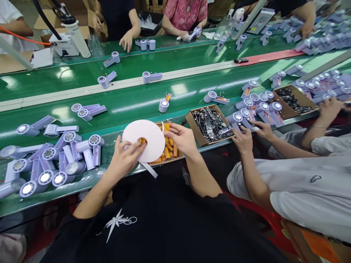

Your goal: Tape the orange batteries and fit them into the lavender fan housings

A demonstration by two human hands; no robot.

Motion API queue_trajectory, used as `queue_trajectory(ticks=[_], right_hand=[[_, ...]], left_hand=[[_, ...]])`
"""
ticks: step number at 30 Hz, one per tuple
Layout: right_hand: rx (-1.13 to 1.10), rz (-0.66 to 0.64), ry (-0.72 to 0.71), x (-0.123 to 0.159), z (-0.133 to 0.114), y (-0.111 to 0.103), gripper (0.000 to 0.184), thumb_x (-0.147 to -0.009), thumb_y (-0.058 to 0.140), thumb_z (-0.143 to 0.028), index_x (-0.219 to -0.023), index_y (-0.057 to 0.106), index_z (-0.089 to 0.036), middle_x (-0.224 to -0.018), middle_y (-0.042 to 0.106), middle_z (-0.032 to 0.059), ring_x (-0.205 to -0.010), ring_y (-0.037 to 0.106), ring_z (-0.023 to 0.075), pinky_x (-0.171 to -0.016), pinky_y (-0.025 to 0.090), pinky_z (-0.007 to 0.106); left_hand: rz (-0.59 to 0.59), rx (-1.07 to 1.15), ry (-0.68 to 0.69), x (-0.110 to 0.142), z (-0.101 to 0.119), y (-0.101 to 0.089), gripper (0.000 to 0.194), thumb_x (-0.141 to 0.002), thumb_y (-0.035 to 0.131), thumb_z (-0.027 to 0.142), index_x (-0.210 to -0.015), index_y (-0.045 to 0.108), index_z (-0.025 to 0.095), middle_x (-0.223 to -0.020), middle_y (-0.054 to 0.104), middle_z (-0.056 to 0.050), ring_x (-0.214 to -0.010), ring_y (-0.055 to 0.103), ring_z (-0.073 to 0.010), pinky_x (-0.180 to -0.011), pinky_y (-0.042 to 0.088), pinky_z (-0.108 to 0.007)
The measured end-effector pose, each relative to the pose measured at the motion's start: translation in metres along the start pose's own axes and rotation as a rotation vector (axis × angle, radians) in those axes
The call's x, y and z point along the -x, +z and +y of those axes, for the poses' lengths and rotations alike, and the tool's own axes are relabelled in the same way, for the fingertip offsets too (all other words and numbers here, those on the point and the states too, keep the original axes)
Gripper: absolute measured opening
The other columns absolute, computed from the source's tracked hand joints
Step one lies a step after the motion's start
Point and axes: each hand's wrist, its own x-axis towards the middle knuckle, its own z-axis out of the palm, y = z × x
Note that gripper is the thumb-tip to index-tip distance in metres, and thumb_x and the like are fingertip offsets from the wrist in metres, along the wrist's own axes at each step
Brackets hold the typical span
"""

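Note:
A white roll of tape (131,129) faces me, its flat side round and its core hole in the middle. My left hand (126,155) grips the roll, with fingers at the core hole and thumb by the rim. A loose strip (149,170) hangs from its lower edge. Just right of the roll, my right hand (182,138) pinches an orange battery (166,127) with a white piece against its end. Beneath both, a box of orange batteries (170,148) is partly hidden by the roll.
Lilac handheld fan bodies (51,153) are heaped at left, others lie along the green belt (131,98). A carton of black circuit parts (210,124) stands to the right. Beside me a co-worker's hands (244,138) handle parts; several people sit across the line.

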Motion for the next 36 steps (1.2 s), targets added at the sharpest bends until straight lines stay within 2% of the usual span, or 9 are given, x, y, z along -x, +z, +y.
queue_trajectory(ticks=[3,8,10,13,17,21,28,33,36], right_hand=[[-0.153,0.206,-0.060,-0.001,0.005,-0.001,0.062,-0.076,0.097,-0.061,-0.122,0.082,-0.023,-0.121,0.087,0.0116,-0.110,0.085,0.0313,-0.100,0.072,0.047],[-0.155,0.581,-0.336,-0.018,-0.006,-0.063,0.065,-0.078,0.094,-0.066,-0.124,0.081,-0.023,-0.120,0.085,0.0082,-0.105,0.086,0.0278,-0.090,0.074,0.042],[-0.070,0.518,-0.352,-0.012,-0.010,-0.073,0.060,-0.081,0.094,-0.062,-0.126,0.082,-0.024,-0.119,0.086,0.0084,-0.106,0.085,0.0293,-0.091,0.073,0.044],[0.196,0.212,-0.287,0.022,-0.005,-0.052,0.046,-0.081,0.097,-0.053,-0.116,0.087,-0.026,-0.107,0.088,0.0085,-0.098,0.086,0.0327,-0.091,0.073,0.048],[0.449,-0.071,-0.386,0.063,0.013,-0.007,0.027,-0.090,0.092,-0.043,-0.115,0.090,-0.032,-0.110,0.089,0.0067,-0.100,0.086,0.0303,-0.100,0.071,0.045],[0.520,-0.151,-0.467,0.067,0.020,0.005,0.023,-0.100,0.083,-0.038,-0.121,0.088,-0.032,-0.117,0.088,0.0062,-0.108,0.086,0.0282,-0.105,0.070,0.045],[0.586,-0.225,-0.558,0.064,0.018,0.002,0.022,-0.106,0.074,-0.033,-0.124,0.085,-0.029,-0.119,0.088,0.0083,-0.113,0.085,0.0274,-0.106,0.069,0.046],[0.646,-0.224,-0.501,0.067,0.022,0.005,0.033,-0.105,0.076,-0.031,-0.137,0.079,-0.029,-0.123,0.086,0.0098,-0.112,0.083,0.0278,-0.106,0.068,0.044],[0.736,-0.313,-0.472,0.069,0.020,0.009,0.035,-0.105,0.072,-0.024,-0.140,0.075,-0.026,-0.122,0.085,0.0119,-0.110,0.082,0.0290,-0.101,0.068,0.044]], left_hand=[[0.013,0.007,0.037,-0.002,0.019,0.003,0.073,-0.093,0.072,0.015,-0.164,0.058,0.029,-0.138,0.076,-0.011,-0.113,0.056,-0.0343,-0.134,0.029,-0.075],[-0.141,0.117,0.220,-0.009,0.024,0.000,0.069,-0.097,0.067,0.014,-0.164,0.057,0.028,-0.142,0.074,-0.009,-0.120,0.059,-0.0316,-0.133,0.037,-0.065],[-0.221,0.164,0.185,-0.016,0.011,-0.003,0.071,-0.094,0.074,0.018,-0.163,0.058,0.025,-0.147,0.071,-0.013,-0.135,0.055,-0.0372,-0.130,0.040,-0.065],[-0.325,0.251,0.125,-0.024,-0.010,-0.006,0.085,-0.085,0.092,0.034,-0.162,0.058,0.026,-0.156,0.065,-0.015,-0.149,0.047,-0.0458,-0.128,0.039,-0.071],[-0.149,0.454,0.014,-0.030,-0.010,-0.008,0.069,-0.096,0.083,0.054,-0.157,0.062,0.027,-0.152,0.068,-0.014,-0.149,0.051,-0.0398,-0.129,0.041,-0.065],[0.072,0.594,-0.014,-0.039,0.012,-0.004,0.040,-0.112,0.062,0.047,-0.142,0.074,0.025,-0.135,0.077,-0.012,-0.133,0.064,-0.0297,-0.122,0.050,-0.055],[0.224,0.639,0.103,-0.049,0.024,0.004,0.016,-0.109,0.070,0.030,-0.117,0.084,0.029,-0.115,0.083,-0.006,-0.118,0.073,-0.0234,-0.108,0.060,-0.047],[0.273,0.654,0.081,-0.042,0.027,0.004,0.020,-0.113,0.060,0.033,-0.111,0.078,0.025,-0.108,0.083,-0.008,-0.115,0.075,-0.0243,-0.108,0.061,-0.050],[0.240,0.643,0.192,-0.042,0.034,0.003,0.022,-0.114,0.053,0.031,-0.112,0.075,0.026,-0.109,0.083,-0.008,-0.116,0.075,-0.0236,-0.110,0.061,-0.049]])
